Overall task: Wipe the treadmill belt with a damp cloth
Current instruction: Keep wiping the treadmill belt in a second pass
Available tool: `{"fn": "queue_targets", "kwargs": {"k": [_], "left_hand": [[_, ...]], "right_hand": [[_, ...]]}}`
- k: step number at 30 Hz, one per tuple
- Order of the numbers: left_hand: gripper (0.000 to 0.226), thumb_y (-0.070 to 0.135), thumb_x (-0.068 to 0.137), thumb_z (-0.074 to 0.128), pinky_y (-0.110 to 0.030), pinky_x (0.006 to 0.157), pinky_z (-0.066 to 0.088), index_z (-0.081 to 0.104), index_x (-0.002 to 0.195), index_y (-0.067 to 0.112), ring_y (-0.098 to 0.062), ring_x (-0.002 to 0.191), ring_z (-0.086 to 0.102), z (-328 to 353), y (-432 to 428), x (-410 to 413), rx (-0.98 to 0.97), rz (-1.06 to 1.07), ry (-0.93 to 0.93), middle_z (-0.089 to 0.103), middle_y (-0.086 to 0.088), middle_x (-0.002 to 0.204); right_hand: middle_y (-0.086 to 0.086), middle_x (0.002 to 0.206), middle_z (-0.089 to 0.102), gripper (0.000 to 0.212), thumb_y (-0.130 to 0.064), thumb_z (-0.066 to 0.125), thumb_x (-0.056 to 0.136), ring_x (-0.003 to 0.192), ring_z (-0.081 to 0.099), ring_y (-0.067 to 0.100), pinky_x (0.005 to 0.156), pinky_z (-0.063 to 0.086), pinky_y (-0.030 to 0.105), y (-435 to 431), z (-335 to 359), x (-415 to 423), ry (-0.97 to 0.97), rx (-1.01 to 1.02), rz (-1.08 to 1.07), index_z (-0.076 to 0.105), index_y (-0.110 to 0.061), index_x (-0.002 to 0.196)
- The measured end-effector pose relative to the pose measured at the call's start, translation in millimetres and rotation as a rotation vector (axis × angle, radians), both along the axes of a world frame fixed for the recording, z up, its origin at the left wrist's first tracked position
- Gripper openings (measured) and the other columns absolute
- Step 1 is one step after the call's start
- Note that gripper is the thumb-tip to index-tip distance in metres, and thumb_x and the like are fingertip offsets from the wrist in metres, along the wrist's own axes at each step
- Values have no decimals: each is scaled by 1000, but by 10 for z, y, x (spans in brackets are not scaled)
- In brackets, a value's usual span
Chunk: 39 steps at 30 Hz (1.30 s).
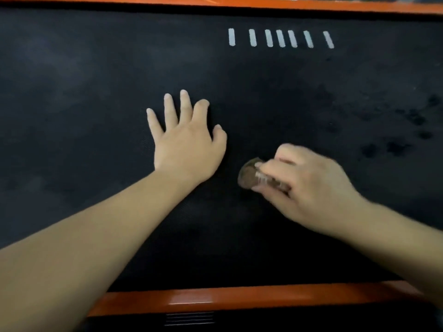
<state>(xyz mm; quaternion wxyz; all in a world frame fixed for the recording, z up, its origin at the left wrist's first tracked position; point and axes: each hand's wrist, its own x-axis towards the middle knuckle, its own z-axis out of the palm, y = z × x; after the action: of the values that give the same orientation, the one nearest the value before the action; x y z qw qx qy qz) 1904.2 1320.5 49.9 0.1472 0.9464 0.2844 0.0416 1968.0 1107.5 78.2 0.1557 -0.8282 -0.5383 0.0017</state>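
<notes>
The black treadmill belt (84,92) fills most of the head view. My left hand (184,142) rests flat on it near the middle, fingers spread and straight. To its right, my right hand (306,188) grips a small bunched brown cloth (249,174), which pokes out to the left of the fingers and touches the belt. That hand and the cloth are motion-blurred. Dark wet spots (395,144) mark the belt at the right.
Orange side rails run along the far edge (263,3) and the near edge (239,298) of the belt. A row of several white stripes (280,39) is printed on the belt at the upper right. A small vent (189,318) sits below the near rail.
</notes>
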Motion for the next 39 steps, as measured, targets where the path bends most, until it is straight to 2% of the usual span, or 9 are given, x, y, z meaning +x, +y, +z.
{"fn": "queue_targets", "kwargs": {"k": [4,9,14,18,22,27,31,36,39], "left_hand": [[62,57,101,26,-64,121,-6,26,153,23,-37,156,-7,30,-41,17,38,8,56,6,-13,170],[58,54,101,32,-61,123,-4,33,150,23,-34,157,1,41,-54,6,52,17,1,15,-12,169],[51,43,104,42,-57,125,0,41,150,22,-29,157,8,97,-111,89,-15,-7,-54,22,-11,167],[61,52,101,39,-61,122,-8,36,148,14,-31,157,-5,127,-342,388,-126,184,24,9,-15,169],[68,58,101,25,-65,120,-9,21,156,18,-38,155,-11,-20,-448,436,36,171,81,0,-24,168],[63,57,103,24,-55,124,-8,23,160,30,-31,157,-7,-31,-459,429,108,7,-13,6,-14,170],[63,60,102,25,-49,126,-3,27,159,33,-27,157,0,-31,-475,424,98,-21,-19,11,-10,170],[66,63,99,23,-47,127,-1,27,158,35,-25,157,1,-40,-483,433,99,0,-11,12,-8,170],[67,64,97,21,-48,127,-1,28,157,36,-24,157,2,-28,-482,435,88,3,-14,14,-7,170]], "right_hand": [[-3,81,45,27,-49,59,89,77,55,27,59,39,33,-32,50,582,-48,50,-426,55,-23,83],[0,83,48,33,-48,50,91,72,51,21,56,46,34,-188,-50,-45,-19,27,131,63,-18,88],[1,82,44,30,-47,59,91,75,55,30,58,39,32,-206,-56,648,-118,116,-340,58,-18,87],[-2,81,45,29,-48,57,90,72,51,22,57,41,30,-344,-92,468,-89,73,85,63,-19,87],[4,85,49,30,-49,58,89,81,56,34,64,36,33,-264,-10,1290,-118,101,-425,61,-18,91],[-2,81,47,28,-47,58,89,72,50,21,59,42,31,-217,-108,1068,-105,97,-50,62,-19,88],[8,91,55,27,-47,59,90,86,57,34,66,42,37,-19,-13,1771,-92,107,-518,58,-20,90],[-2,83,45,28,-48,61,89,71,44,17,60,35,29,-7,-83,1400,-79,67,-72,58,-20,87],[3,88,47,27,-48,63,90,81,53,28,65,35,32,101,23,1897,-78,90,-387,56,-23,87]]}}
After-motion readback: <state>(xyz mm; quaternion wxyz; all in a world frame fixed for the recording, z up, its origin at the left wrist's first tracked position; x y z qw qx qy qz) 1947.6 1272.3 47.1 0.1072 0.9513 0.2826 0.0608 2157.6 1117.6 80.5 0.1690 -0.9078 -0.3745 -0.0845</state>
